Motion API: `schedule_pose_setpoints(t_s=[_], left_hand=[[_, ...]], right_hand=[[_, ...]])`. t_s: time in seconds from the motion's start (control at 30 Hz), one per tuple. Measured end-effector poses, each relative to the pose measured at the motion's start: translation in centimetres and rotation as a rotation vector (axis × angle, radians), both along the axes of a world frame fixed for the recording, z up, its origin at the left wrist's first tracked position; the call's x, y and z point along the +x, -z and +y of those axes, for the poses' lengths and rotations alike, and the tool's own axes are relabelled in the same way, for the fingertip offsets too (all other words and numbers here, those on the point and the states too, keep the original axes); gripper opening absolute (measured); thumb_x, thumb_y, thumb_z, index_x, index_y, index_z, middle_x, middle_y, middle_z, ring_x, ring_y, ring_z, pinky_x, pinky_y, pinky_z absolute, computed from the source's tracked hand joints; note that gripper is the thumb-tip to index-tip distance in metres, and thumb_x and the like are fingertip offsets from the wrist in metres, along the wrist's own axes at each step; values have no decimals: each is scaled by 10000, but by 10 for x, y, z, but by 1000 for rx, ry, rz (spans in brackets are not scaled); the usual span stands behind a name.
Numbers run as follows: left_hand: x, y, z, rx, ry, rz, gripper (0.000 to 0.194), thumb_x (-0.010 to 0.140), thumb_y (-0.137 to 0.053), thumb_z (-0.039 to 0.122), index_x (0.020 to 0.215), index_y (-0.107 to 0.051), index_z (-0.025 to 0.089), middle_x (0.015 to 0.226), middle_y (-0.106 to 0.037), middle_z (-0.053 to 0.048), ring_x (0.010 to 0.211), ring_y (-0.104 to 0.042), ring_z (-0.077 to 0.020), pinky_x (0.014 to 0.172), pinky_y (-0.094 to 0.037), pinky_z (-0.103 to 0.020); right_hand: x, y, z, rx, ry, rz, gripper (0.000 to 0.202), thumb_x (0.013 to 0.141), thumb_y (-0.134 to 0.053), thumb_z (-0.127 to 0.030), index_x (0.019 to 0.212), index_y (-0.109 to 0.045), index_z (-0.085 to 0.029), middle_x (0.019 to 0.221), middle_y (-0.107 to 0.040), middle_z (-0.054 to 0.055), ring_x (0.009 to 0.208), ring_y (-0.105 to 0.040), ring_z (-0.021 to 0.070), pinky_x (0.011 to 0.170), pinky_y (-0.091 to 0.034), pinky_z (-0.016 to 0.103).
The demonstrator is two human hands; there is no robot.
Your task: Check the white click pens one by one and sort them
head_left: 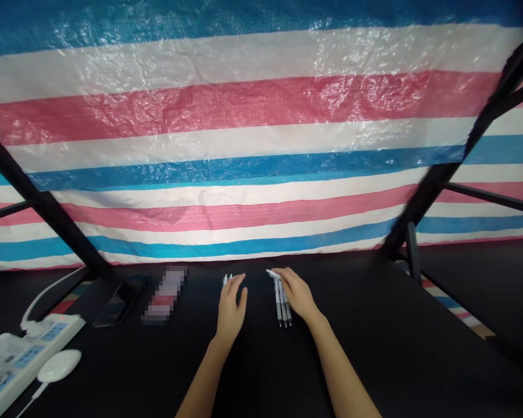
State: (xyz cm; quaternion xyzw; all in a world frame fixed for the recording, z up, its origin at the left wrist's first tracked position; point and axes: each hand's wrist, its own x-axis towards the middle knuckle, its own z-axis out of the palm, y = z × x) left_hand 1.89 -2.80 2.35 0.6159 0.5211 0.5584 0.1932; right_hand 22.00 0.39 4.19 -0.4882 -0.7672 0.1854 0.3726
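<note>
Three pens were lined up at three o'clock from the left hand (half open, hold unclear) — judged light, stiff, slick, best gripped mid-barrel. A white piece was touched by the right hand, fingers bent, grip unclear.

Black tabletop, bearing, at left: one white power strip with plugs and cords, one white rounded device on a cable, one dark phone-like item, one pixelated strip. At centre: partly hidden white-ended items; further right, three grey-and-white pens, side by side, tips nearest the viewer.
</note>
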Motion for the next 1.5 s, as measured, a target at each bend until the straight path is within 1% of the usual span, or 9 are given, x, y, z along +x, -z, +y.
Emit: schedule_pose_setpoints(t_s=[0.13, 0.27, 0.5, 0.7, 0.9, 1.03, 1.17, 1.4, 1.5], left_hand=[[6, 2, -4, 25, 125, 252, 307, 864, -474, 255, 1151, -585, 266, 1052, -638, -50, 980, -583, -201, 905, -453, -393], [4, 4, -3, 82, 95, 354, 251, 896, -426, 243, 1076, -600, 229, 956, -657, -49, 887, -607, -170, 834, -494, -345], [2, -3, -4, 120, 88, 383, 203, 900, -428, 251, 926, -626, 213, 889, -656, -38, 844, -622, -154, 771, -506, -292], [-6, -4, -3, 110, 12, 328, 218, 903, -413, 274, 926, -620, 209, 908, -650, -40, 860, -615, -162, 784, -497, -303], [-11, -6, -1, 99, -19, 265, 219, 902, -408, 306, 886, -600, 201, 885, -618, -42, 819, -598, -153, 704, -486, -257], [-8, -7, -3, 75, 0, 318, 221, 913, -372, 299, 865, -566, 204, 869, -586, -36, 816, -584, -150, 727, -464, -259], [-7, -8, -5, 32, -7, 365, 270, 928, -311, 289, 805, -534, 199, 840, -544, -32, 773, -577, -143, 714, -449, -254], [-7, -11, -6, 2, -15, 326, 351, 924, -300, 332, 691, -521, 189, 745, -530, -28, 738, -561, -157, 696, -441, -268], [-8, -10, -5, -27, -19, 269, 284, 909, -337, 347, 813, -555, 193, 812, -577, -41, 749, -566, -159, 677, -458, -272]], right_hand=[[-23, -5, -10, 66, -143, -121, 393, 896, -328, -103, 1149, -583, -261, 987, -623, 46, 918, -579, 183, 828, -419, 320], [-31, -2, -12, 85, -172, -58, 335, 911, -335, -134, 1114, -587, -219, 1040, -648, 60, 975, -589, 191, 858, -428, 334], [-26, -3, -13, -25, -134, -36, 286, 923, -354, -251, 1042, -614, -245, 1012, -676, 26, 893, -630, 182, 769, -442, 284], [-18, -3, -8, -97, 24, -62, 318, 925, -344, -381, 1021, -617, -250, 713, -660, 3, 668, -615, 174, 622, -377, 250], [-10, 10, 3, -126, 153, 84, 334, 890, -371, -445, 947, -620, -231, 540, -525, -27, 510, -510, 149, 511, -304, 226], [-10, 17, 7, -150, 118, 238, 325, 869, -397, -452, 941, -604, -212, 456, -377, -65, 427, -399, 123, 449, -243, 215], [-12, 22, 9, -180, 61, 326, 311, 857, -413, -432, 961, -594, -202, 444, -294, -85, 404, -311, 105, 426, -203, 209], [-13, 20, 8, -169, 37, 376, 283, 847, -440, -419, 944, -574, -189, 433, -281, -93, 400, -283, 96, 424, -195, 208], [-11, 18, 7, -157, 51, 385, 277, 851, -435, -415, 935, -570, -187, 436, -287, -92, 401, -279, 94, 425, -189, 210]])
